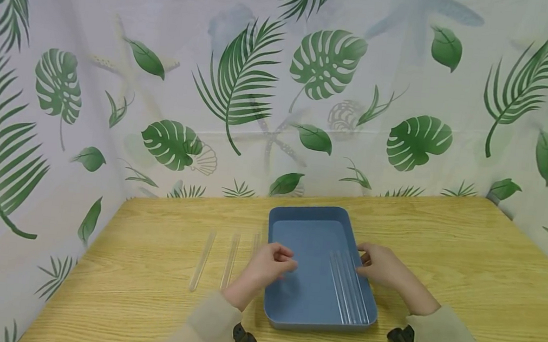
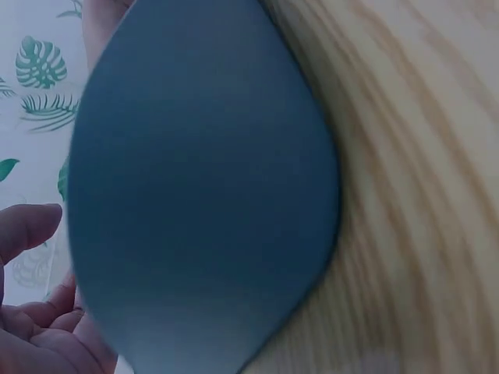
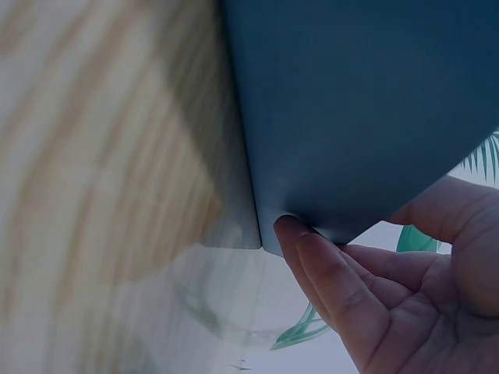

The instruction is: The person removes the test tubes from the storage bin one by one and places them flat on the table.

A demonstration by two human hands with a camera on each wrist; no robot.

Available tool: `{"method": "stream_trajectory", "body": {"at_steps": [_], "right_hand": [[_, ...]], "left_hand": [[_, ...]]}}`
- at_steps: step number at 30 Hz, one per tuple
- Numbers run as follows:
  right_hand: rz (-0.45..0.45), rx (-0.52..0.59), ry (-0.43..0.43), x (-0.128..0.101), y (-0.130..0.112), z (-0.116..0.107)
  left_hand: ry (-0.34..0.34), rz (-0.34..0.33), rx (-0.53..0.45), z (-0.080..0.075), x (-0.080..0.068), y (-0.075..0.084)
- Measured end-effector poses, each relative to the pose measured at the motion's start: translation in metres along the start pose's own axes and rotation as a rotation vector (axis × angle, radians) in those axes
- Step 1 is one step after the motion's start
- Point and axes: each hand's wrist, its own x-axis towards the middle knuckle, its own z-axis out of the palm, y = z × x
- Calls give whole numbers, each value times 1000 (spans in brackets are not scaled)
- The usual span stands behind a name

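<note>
Gripping blue tray rim with right hand, fingers curled on it; left hand hovering loosely curled, clear rods inside.

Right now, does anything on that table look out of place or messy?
Nothing stands out. Clear rods lie side by side along the right of the blue tray, and three more lie in a row on the wooden table to its left. Nothing looks spilled or broken.

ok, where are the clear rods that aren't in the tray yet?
In the head view, the loose clear rods lie side by side on the wooden table, just left of the blue tray, beside the left hand.
</note>
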Motion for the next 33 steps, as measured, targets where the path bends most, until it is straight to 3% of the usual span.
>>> {"method": "stream_trajectory", "body": {"at_steps": [7,14,20,27,33], "right_hand": [[-3,-6,7,0,1,0],[2,-15,4,1,1,1],[2,-14,-1,0,2,0],[14,-15,-3,-1,1,1],[6,-15,-6,1,1,-1]], "left_hand": [[-59,-17,-74,24,-4,4],[-132,-80,-73,45,-5,3],[-145,-128,-66,60,0,1],[-152,-164,-75,72,5,-1],[-154,-194,-78,73,9,2]]}}
